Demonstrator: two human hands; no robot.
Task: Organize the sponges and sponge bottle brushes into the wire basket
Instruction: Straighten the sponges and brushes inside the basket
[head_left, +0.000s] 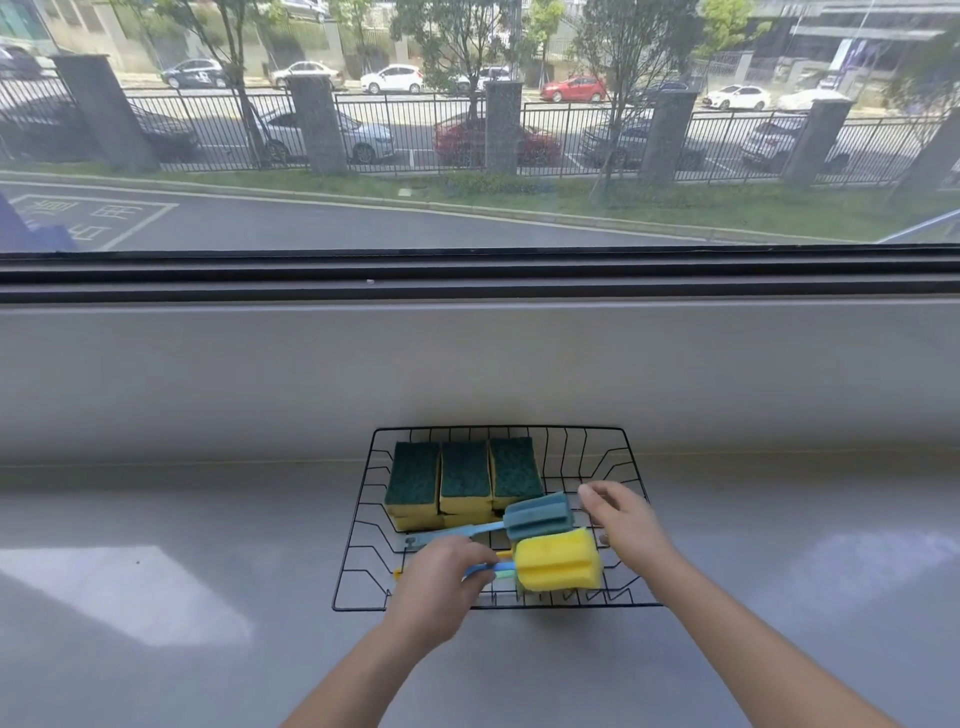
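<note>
**In the wire basket: sponges stacked, brushes laid across the front**

On a grey glossy counter (208, 519) below a wide window (467, 130), a black wire basket (363, 519), shallow, open-topped, with sloping sides. Against its far left corner, three stacks of sponges (464, 478) side by side, touching: yellow foam bodies, dark green scouring pads facing up, a second layer just visible beneath. To their right, bare wire.

Across the front of the basket, sponge bottle brushes lying roughly sideways, heads to the right. Farther back, a blue brush (537, 514): ridged blue foam head just in front of the sponges, pale blue flat handle running left to the basket's left wall. Nearer, a yellow brush (558, 561): chunky ribbed yellow foam head, resting against the basket's front part. Beneath it, hints of blue and green handles, a further brush or two, count unclear.

Left hand (441, 577) over the front-left of the basket, fingers curled around the bundled handles beside the yellow head. Right hand (623, 519) above the right half of the basket, fingers loosely extended, touching the yellow head at most lightly; contact not certain, nothing gripped.
</note>
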